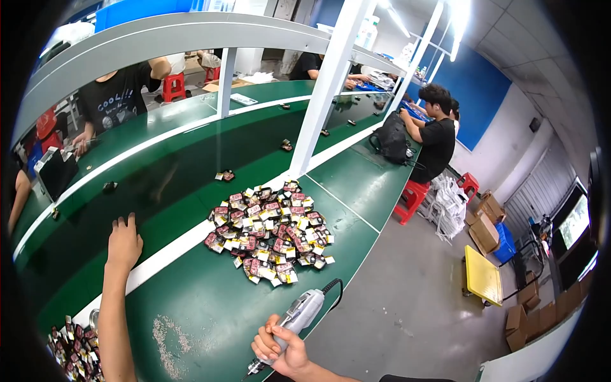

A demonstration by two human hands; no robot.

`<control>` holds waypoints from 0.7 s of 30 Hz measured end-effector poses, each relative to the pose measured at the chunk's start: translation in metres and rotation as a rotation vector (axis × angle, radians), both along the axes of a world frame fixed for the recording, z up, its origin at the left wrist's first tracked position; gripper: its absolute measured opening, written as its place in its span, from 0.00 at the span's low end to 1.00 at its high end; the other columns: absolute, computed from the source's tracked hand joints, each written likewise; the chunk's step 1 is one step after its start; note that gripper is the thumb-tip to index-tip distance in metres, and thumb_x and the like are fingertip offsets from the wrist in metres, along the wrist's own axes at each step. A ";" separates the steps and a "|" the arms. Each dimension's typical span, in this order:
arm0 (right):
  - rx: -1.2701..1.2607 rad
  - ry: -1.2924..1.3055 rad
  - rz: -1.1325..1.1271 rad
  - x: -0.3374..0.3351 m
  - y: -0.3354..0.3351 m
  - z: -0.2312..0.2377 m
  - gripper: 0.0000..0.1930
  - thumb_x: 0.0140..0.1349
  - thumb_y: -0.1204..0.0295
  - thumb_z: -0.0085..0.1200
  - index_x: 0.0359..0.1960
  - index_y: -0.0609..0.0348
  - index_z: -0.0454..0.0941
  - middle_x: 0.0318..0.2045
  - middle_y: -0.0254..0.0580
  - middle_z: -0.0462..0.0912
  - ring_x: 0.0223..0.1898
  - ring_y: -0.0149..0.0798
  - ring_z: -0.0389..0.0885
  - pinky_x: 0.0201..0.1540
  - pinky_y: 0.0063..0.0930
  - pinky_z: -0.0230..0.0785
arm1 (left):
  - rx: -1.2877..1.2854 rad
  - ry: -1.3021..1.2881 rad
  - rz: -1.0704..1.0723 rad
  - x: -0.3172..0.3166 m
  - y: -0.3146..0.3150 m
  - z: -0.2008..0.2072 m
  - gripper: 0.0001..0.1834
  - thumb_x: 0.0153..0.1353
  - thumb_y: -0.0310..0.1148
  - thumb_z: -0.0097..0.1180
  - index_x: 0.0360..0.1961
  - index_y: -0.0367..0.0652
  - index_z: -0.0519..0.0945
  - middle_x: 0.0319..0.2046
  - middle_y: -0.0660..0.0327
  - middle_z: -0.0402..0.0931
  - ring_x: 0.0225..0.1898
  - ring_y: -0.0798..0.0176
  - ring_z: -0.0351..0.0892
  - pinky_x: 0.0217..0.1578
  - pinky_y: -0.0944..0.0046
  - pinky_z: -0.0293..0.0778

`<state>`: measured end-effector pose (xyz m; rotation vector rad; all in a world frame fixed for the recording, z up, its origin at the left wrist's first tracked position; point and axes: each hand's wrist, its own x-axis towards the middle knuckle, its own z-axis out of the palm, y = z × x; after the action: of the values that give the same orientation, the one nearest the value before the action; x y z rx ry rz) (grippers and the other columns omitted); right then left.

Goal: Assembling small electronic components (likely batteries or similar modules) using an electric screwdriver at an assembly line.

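My right hand point(281, 349) is wrapped round a grey electric screwdriver point(304, 311), its bit angled down to the left and a coiled cord leaving its top. My left hand point(125, 242) reaches out over the dark conveyor belt point(167, 180), fingers stretched and apart, nothing visible in it. A large heap of small black parts with pink, white and yellow labels point(270, 232) lies on the green bench beyond the screwdriver. By my left forearm is a second heap of similar parts point(71, 349). Single parts point(224, 175) are scattered along the belt.
A white post point(324, 95) rises from the bench past the heap. Small pale scraps point(167, 340) litter the near bench. Co-workers sit along the line; one in black point(436, 134) is beside a black backpack point(391, 139). A yellow trolley point(482, 275) stands on the floor.
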<state>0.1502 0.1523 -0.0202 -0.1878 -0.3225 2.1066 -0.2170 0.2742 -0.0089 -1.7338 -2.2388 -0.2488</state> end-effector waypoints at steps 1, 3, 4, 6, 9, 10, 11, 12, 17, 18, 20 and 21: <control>-0.002 0.002 -0.005 -0.001 -0.002 0.000 0.04 0.66 0.71 0.42 0.35 0.55 0.69 0.13 0.30 0.60 0.14 0.27 0.58 0.26 0.24 0.57 | 0.000 0.007 -0.010 -0.004 0.002 0.001 0.28 0.51 0.26 0.56 0.55 0.32 0.66 0.46 0.42 0.70 0.51 0.40 0.69 0.48 0.51 0.74; 0.009 0.010 -0.016 0.000 0.000 -0.001 0.04 0.66 0.70 0.42 0.34 0.55 0.69 0.13 0.30 0.60 0.14 0.27 0.59 0.26 0.24 0.57 | -0.071 -0.035 -0.106 -0.014 0.003 0.005 0.26 0.51 0.23 0.56 0.54 0.34 0.67 0.47 0.44 0.70 0.49 0.42 0.70 0.49 0.52 0.72; 0.016 0.014 -0.020 -0.001 0.000 -0.002 0.05 0.66 0.70 0.43 0.34 0.56 0.69 0.13 0.30 0.59 0.14 0.27 0.59 0.26 0.24 0.57 | -0.077 -0.021 -0.108 -0.018 0.001 0.007 0.26 0.51 0.23 0.56 0.54 0.34 0.67 0.47 0.44 0.70 0.49 0.42 0.70 0.49 0.52 0.72; 0.013 0.044 -0.013 -0.002 -0.001 0.000 0.05 0.66 0.71 0.43 0.34 0.56 0.69 0.13 0.30 0.60 0.15 0.27 0.59 0.26 0.24 0.57 | -0.033 -0.091 -0.209 -0.024 -0.006 0.011 0.24 0.51 0.20 0.56 0.51 0.36 0.70 0.44 0.47 0.72 0.44 0.44 0.72 0.48 0.52 0.71; 0.019 0.042 0.016 -0.001 -0.001 -0.003 0.04 0.66 0.71 0.43 0.34 0.56 0.69 0.13 0.31 0.60 0.15 0.27 0.59 0.25 0.24 0.57 | 0.057 -0.303 -0.239 -0.033 -0.017 0.014 0.21 0.50 0.20 0.56 0.48 0.37 0.71 0.40 0.48 0.74 0.42 0.45 0.72 0.45 0.51 0.69; 0.019 0.057 0.008 0.000 -0.001 -0.005 0.04 0.66 0.71 0.43 0.34 0.56 0.69 0.13 0.31 0.60 0.15 0.27 0.59 0.25 0.24 0.57 | 0.087 -0.360 -0.230 -0.018 -0.019 0.018 0.21 0.48 0.18 0.57 0.46 0.34 0.71 0.36 0.49 0.76 0.42 0.45 0.72 0.45 0.54 0.69; 0.008 0.060 0.009 0.002 0.000 -0.006 0.04 0.66 0.71 0.43 0.34 0.57 0.69 0.13 0.31 0.60 0.15 0.28 0.60 0.25 0.24 0.57 | 0.112 -0.372 -0.240 0.002 -0.022 0.025 0.20 0.48 0.18 0.57 0.45 0.35 0.71 0.37 0.50 0.76 0.42 0.45 0.72 0.45 0.54 0.69; 0.001 0.061 0.007 0.004 0.002 -0.005 0.04 0.66 0.71 0.43 0.34 0.57 0.69 0.13 0.30 0.60 0.15 0.28 0.60 0.25 0.24 0.57 | 0.139 -0.387 -0.254 0.026 -0.026 0.031 0.19 0.48 0.18 0.57 0.44 0.35 0.72 0.37 0.50 0.75 0.42 0.45 0.72 0.45 0.54 0.69; -0.033 0.053 -0.001 0.004 0.003 0.000 0.04 0.65 0.72 0.46 0.31 0.56 0.68 0.12 0.31 0.62 0.15 0.28 0.62 0.23 0.24 0.58 | 0.092 -0.370 -0.638 0.141 -0.077 0.056 0.21 0.46 0.21 0.61 0.44 0.36 0.72 0.40 0.51 0.73 0.42 0.48 0.72 0.43 0.54 0.71; -0.002 0.064 0.005 0.006 0.001 -0.001 0.03 0.65 0.72 0.45 0.34 0.55 0.70 0.13 0.30 0.61 0.14 0.28 0.60 0.24 0.24 0.58 | 0.088 -0.355 -0.719 0.159 -0.089 0.057 0.21 0.46 0.22 0.62 0.44 0.36 0.72 0.42 0.52 0.73 0.42 0.48 0.72 0.44 0.55 0.72; -0.016 0.072 -0.003 0.011 -0.003 0.001 0.03 0.65 0.72 0.45 0.34 0.55 0.70 0.13 0.30 0.61 0.14 0.28 0.60 0.24 0.24 0.58 | 0.027 -0.337 -0.786 0.195 -0.115 0.061 0.20 0.47 0.24 0.62 0.44 0.36 0.73 0.44 0.53 0.72 0.43 0.49 0.73 0.41 0.56 0.74; -0.050 0.046 -0.023 0.016 -0.007 0.007 0.06 0.65 0.72 0.46 0.30 0.55 0.67 0.12 0.30 0.62 0.14 0.27 0.61 0.23 0.23 0.57 | 0.000 -0.346 -0.799 0.209 -0.126 0.057 0.21 0.46 0.24 0.63 0.44 0.37 0.73 0.43 0.53 0.72 0.42 0.49 0.73 0.41 0.56 0.74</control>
<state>0.1661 0.1456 -0.0133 -0.1709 -0.2398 2.0943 -0.0079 0.1483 0.0479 -2.6694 -1.5930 -0.7594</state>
